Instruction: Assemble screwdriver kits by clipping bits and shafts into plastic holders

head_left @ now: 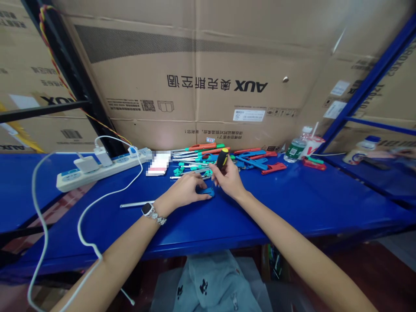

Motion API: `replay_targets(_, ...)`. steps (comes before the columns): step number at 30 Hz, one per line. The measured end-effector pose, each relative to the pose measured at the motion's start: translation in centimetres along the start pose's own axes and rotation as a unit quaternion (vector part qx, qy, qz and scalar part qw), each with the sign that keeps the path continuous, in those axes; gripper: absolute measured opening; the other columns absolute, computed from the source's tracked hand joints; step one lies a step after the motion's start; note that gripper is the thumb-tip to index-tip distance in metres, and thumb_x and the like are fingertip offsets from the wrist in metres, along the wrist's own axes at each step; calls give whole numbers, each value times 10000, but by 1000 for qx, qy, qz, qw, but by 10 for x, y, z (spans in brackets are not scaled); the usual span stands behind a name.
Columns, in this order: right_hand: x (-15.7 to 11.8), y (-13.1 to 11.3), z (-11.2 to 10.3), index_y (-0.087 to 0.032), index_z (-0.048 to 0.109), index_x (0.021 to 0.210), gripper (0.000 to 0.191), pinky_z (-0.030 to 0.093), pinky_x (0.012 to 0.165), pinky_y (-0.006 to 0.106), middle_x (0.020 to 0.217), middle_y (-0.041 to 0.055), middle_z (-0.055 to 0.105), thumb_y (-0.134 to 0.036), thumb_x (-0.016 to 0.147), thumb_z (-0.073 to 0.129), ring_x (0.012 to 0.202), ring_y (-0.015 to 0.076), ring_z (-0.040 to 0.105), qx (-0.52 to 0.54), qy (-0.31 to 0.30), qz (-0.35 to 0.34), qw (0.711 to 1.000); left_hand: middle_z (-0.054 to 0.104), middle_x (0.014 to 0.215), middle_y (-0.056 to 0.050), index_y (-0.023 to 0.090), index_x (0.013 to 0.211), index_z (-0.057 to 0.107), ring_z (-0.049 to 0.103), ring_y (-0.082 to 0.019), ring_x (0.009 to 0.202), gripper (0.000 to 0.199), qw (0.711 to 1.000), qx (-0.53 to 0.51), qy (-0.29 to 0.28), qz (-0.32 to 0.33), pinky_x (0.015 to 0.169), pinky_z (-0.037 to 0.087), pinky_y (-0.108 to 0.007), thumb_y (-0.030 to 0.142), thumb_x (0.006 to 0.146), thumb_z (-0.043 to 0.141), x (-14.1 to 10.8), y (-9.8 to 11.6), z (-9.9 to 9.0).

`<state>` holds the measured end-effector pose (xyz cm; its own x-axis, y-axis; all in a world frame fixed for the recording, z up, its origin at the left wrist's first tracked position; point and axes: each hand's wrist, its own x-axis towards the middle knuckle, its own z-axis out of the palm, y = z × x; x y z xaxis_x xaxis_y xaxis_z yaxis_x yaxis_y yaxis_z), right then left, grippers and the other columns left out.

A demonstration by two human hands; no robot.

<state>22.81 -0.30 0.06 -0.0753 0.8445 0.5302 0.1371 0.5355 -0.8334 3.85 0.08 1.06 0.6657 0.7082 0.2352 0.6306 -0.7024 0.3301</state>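
My right hand (231, 178) is closed around a screwdriver (222, 158) with a black and yellow handle. The screwdriver stands nearly upright, its thin shaft pointing down at a small blue plastic piece (208, 191). Bent over that piece, my left hand (185, 190) presses it to the blue table with thumb and fingers. A silver metal rod (136, 204) sticks out to the left from behind my left wrist; whether it joins the blue piece is hidden. Beyond my hands lies a pile of metal rods with orange and green handles (204, 148).
Blue and red plastic pieces (256, 161) lie right of the pile. A power strip (104, 168) with white cables stands at left, near a blurred white card (158, 164). A bottle (295, 149) and cup (312, 146) stand at right. Cardboard (208, 99) walls the back.
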Motion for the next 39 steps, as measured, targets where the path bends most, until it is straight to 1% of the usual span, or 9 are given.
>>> replay_targets(7,0,-2,-1,-264,545,1042,332,506,476,330,640,-21,640,-548,925,672,480,180,597,-18,-18,-17,1000,739,1008,-97,223,915,794,669,-309,995,266,1000,-11,21,8,876,512,-426,470,814,788,1,-2,2)
replay_targets(14,3,1,-1,-250,605,1041,375,482,449,305,610,-33,659,-532,853,765,433,166,573,20,-35,9,999,733,1019,-86,219,904,760,663,-308,1006,240,999,-36,39,12,896,513,-441,437,806,791,-2,-2,0)
replay_targets(17,4,2,1,-242,612,995,327,463,444,280,597,-42,656,-498,859,764,424,151,571,24,-34,9,999,723,1048,-83,210,998,709,663,-266,987,257,984,-95,144,38,897,521,-422,444,894,680,0,1,-10)
replay_targets(19,6,2,2,-236,609,962,287,453,439,266,589,-47,658,-469,871,750,412,143,568,24,-38,12,999,720,1054,-80,205,1065,671,664,-231,952,268,958,-158,237,31,844,531,-383,435,938,622,8,8,-20)
replay_targets(21,8,2,3,-232,601,913,256,443,429,260,579,-47,661,-444,873,739,400,142,565,14,-36,18,999,726,1046,-77,201,1063,654,670,-209,930,291,930,-217,298,11,792,533,-344,447,910,681,22,19,-28)
replay_targets(25,11,1,5,-233,545,720,284,436,423,271,535,-25,651,-399,840,742,384,156,560,-35,-20,15,999,732,914,-45,200,944,681,666,-173,832,315,903,-280,323,32,737,529,-299,448,806,817,51,43,-28)
replay_targets(29,10,-3,7,-242,530,717,263,446,448,284,547,-24,647,-363,842,727,406,162,564,-57,-27,-1,998,721,786,-27,195,824,704,631,-146,686,301,865,-324,383,28,653,517,-287,471,806,822,59,48,-17)
replay_targets(34,7,-13,0,-239,585,857,262,465,489,296,638,-13,649,-474,897,694,503,165,582,-41,-72,-29,996,793,1011,-74,209,1013,763,724,-199,851,264,864,-355,354,36,742,588,-327,448,915,708,45,44,-15)
replay_targets(39,6,-18,-13,-226,585,821,354,468,491,290,660,-12,650,-556,892,690,505,148,572,4,-127,-14,992,790,1072,-89,218,1130,732,739,-218,955,322,883,-350,303,75,838,604,-366,443,1027,527,41,42,-18)
